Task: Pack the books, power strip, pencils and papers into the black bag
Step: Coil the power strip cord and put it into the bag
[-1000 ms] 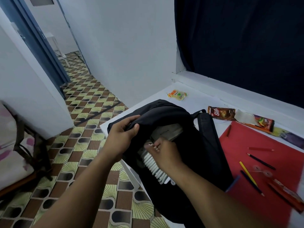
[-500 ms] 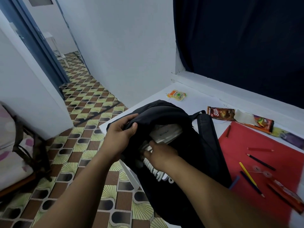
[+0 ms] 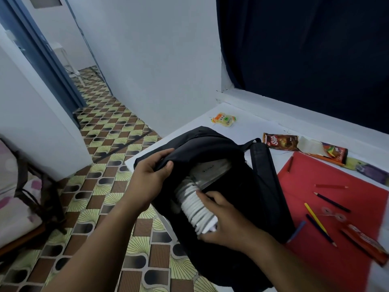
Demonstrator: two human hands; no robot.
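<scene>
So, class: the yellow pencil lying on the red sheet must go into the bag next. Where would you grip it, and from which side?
Pinch the yellow pencil at mid-shaft, from above, fingers across its length. It lies flat on the red sheet with a dark pencil close alongside, so a top-down pinch probably avoids dragging that one.

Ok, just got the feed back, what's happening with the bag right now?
The person's left hand holds the black bag open by its flap, while the right hand grips the white coiled power strip cord at the opening. A book is already inside. The pencils lie on the red paper beside it, unpacked.
</scene>
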